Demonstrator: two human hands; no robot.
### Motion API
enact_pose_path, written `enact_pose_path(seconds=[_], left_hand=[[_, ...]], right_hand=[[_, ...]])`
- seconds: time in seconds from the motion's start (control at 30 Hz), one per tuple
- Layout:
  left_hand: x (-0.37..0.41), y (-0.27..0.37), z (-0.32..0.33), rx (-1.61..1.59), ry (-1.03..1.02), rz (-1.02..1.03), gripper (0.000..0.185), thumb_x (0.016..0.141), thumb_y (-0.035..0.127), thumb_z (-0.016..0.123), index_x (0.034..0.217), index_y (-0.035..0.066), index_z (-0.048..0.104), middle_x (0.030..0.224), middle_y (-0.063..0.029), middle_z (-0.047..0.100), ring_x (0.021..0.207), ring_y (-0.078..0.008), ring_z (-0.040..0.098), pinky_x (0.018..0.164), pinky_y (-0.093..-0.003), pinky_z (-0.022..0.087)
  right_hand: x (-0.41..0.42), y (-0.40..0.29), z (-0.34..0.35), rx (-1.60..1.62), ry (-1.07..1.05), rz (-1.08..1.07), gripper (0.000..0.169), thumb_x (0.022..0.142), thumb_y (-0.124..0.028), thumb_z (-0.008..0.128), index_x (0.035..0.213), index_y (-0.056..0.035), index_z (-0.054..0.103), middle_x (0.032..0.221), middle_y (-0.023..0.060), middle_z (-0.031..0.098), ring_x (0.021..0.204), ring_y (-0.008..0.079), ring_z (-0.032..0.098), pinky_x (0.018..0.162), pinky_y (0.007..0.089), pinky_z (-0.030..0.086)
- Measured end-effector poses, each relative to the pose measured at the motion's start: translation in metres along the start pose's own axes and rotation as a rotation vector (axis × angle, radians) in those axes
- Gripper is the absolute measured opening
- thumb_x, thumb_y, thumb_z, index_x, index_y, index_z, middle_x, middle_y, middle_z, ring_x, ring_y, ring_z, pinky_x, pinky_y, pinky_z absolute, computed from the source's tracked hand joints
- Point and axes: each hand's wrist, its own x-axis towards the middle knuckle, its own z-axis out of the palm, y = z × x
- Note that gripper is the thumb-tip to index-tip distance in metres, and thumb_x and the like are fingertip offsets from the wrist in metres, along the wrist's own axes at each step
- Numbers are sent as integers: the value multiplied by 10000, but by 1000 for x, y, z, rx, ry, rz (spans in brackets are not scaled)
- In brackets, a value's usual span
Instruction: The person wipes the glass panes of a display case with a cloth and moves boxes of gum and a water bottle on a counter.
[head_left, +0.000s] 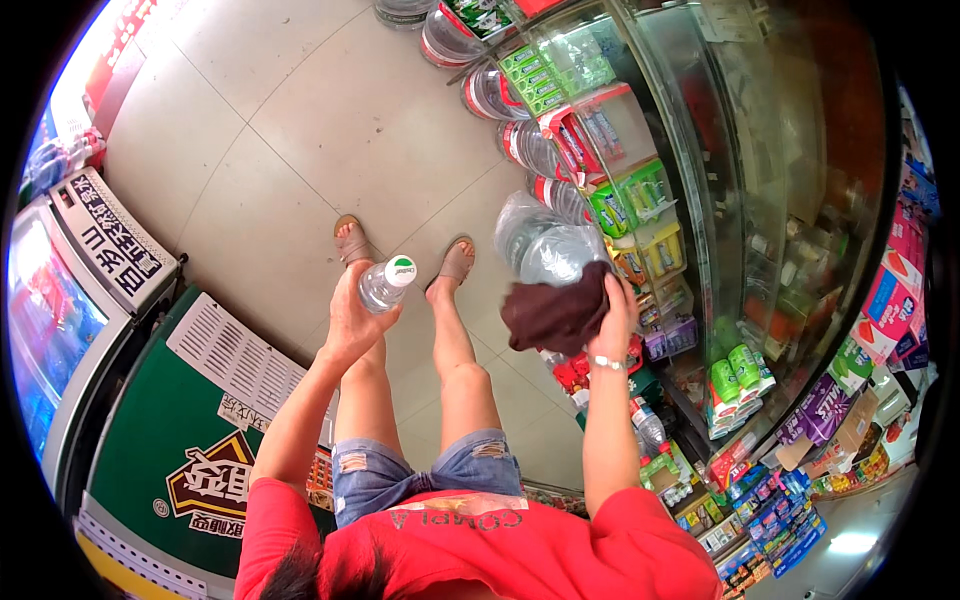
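My left hand (358, 311) is closed around a clear plastic bottle (379, 291), whose white cap with a green mark points up towards the camera. On the other side, my right hand (616, 319) grips a bunched dark maroon cloth (555, 311), slightly blurred at its left edge. The cloth overlaps large clear water jugs wrapped in plastic film (555, 251) in this view. Beyond them, more big water bottles with red-and-white labels (529, 146) stand in a row along the glass counter.
A glass display counter (709, 187) runs down the right, with gum and candy boxes (634, 196) on its near side. Green cans (739, 373) stand near its lower end. On the left are a green cooler (150, 420) and a glass-fronted chiller (52, 337). Tiled floor (300, 112) lies between.
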Motion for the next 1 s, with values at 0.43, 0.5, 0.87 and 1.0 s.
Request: enact_pose_path(seconds=[0.43, 0.5, 0.87, 1.0], left_hand=[[-12, -1, 14, 24, -31, -138, 621, 665, 108, 803, 1197, 30, 492, 1081, -173, 593, 1030, -351, 598, 894, -432, 487], [-12, 3, 14, 55, -43, -145, 634, 666, 118, 802, 1209, 27, 488, 1079, -172, 603, 1020, -336, 609, 892, -419, 492], [-11, 9, 27, 38, -82, -176, 642, 660, 120, 804, 1210, 32, 484, 1078, -173, 616, 1028, -339, 616, 894, -416, 496], [-10, 15, 23, 48, -79, -200, 614, 665, 112, 803, 1186, 28, 489, 1080, -181, 605, 1044, -346, 610, 902, -426, 488]], right_hand=[[160, 30, 80, 1339, -600, 479, 544, 990, -285, 443, 1443, 16, 437, 1561, 203, 340, 1455, 380, 291, 1213, 550, 167], [158, 28, 80, 1338, -608, 482, 546, 988, -251, 456, 1460, 18, 407, 1578, 205, 304, 1463, 380, 269, 1216, 551, 153], [144, 13, 164, 1357, -591, 509, 470, 991, -310, 504, 1384, -53, 531, 1485, 161, 466, 1398, 346, 389, 1196, 550, 217], [144, 11, 198, 1515, -713, 591, 426, 979, -298, 524, 1322, -52, 584, 1447, 150, 511, 1374, 339, 422, 1193, 549, 235]])
